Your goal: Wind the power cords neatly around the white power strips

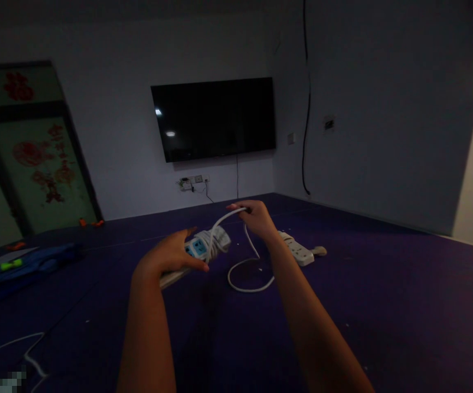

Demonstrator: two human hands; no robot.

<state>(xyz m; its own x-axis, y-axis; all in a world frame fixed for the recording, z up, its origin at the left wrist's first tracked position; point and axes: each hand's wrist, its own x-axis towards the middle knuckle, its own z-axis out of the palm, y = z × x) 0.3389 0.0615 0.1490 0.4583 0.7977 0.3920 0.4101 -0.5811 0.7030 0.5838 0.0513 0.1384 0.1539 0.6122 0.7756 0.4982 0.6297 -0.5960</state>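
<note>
My left hand [171, 252] is closed around a white power strip [197, 248] with blue socket faces, held tilted above the purple floor. Turns of white cable [216, 240] are wound around the strip's far end. A length of that cable arcs up to my right hand [255, 215], whose fingers pinch it. From there the cord drops and lies in a loose loop on the floor. Beyond my right forearm a second white power strip [300, 252] lies on the floor, with cord bundled at its far end; my forearm hides part of it.
The purple floor [383, 295] stretches to the walls. Blue cloth [48, 267] lies at the left, and a white cord [35, 357] at the lower left. A television [215, 120] hangs on the back wall. A black cable [307, 109] dangles down the right wall.
</note>
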